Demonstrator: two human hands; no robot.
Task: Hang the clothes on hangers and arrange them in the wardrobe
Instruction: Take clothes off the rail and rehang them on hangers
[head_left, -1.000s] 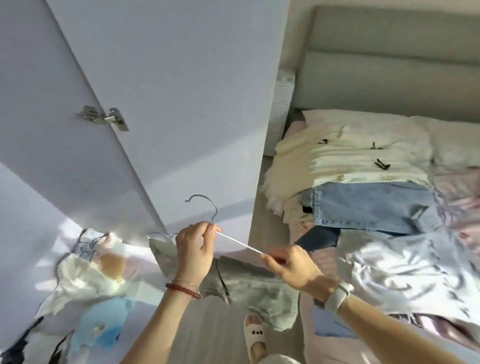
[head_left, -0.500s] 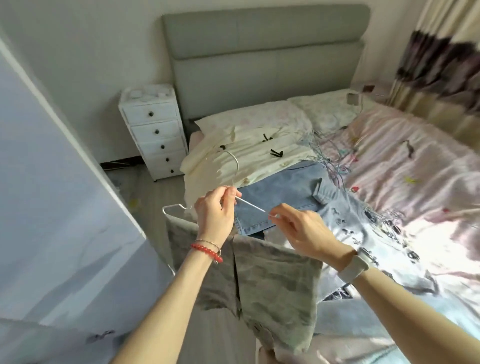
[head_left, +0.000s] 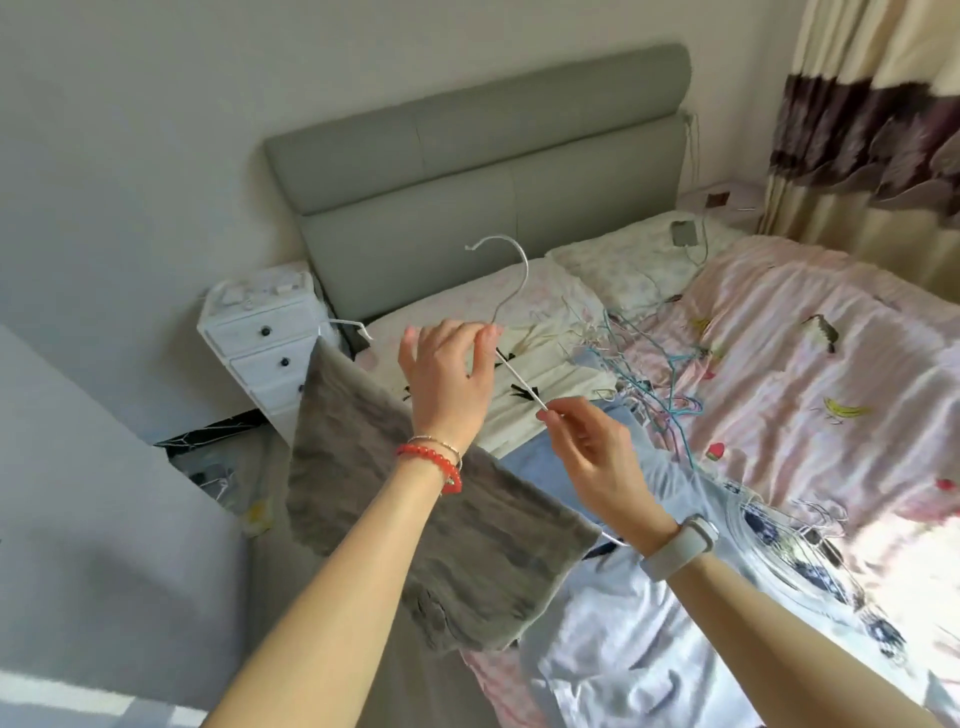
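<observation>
Hanger (head_left: 511, 291) | grey garment (head_left: 415, 499) draped | left hand (head_left: 447, 374), right hand (head_left: 587, 447) pinching

Hanger (head_left: 511, 280): thin white wire, matt.
Garment (head_left: 426, 514): grey-green cloth, soft, matt.
Headboard (head_left: 483, 176): smooth grey upholstery.
Bedspread (head_left: 810, 364): pink printed cloth.

Both forearms are bare, with no sleeves in view. The left hand (head_left: 447, 374) has at its wrist a red beaded bracelet (head_left: 434, 462) and, just beside it, a thin silver chain bracelet (head_left: 441, 444). The right hand (head_left: 597, 462) has a smooth pale grey band wristwatch (head_left: 678, 545) on its wrist.
</observation>
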